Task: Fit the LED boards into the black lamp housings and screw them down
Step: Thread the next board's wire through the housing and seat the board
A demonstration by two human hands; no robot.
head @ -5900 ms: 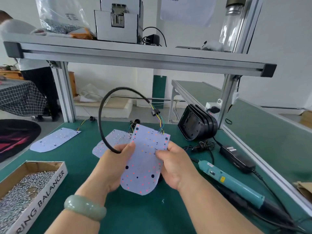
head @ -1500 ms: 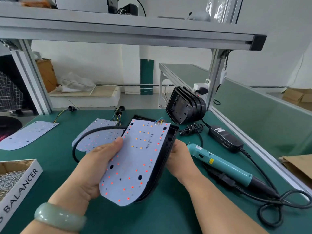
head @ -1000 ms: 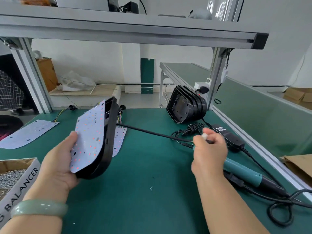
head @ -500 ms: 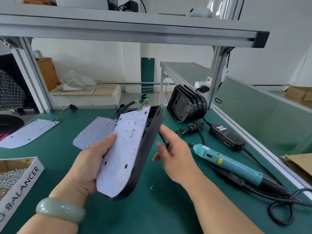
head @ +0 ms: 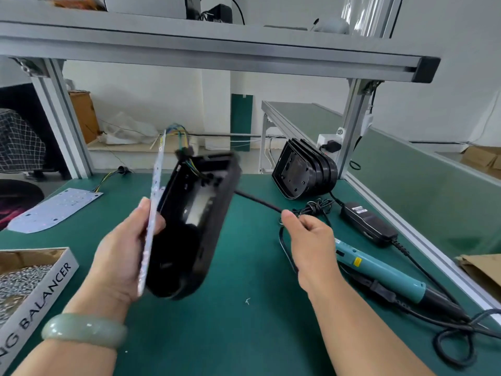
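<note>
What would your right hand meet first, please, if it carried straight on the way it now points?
Probably nothing soon: the right hand, pinching the black cable, points away and slightly left over bare green mat, passing between the held black housing and the housing stack. Depth is unclear.

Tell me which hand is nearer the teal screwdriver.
Right. The right hand, pinching the cable, is beside the screwdriver; the left hand holds the housing farther left.

Cardboard box (head: 40,299) side: "BALANCER", partly cut off.
</note>
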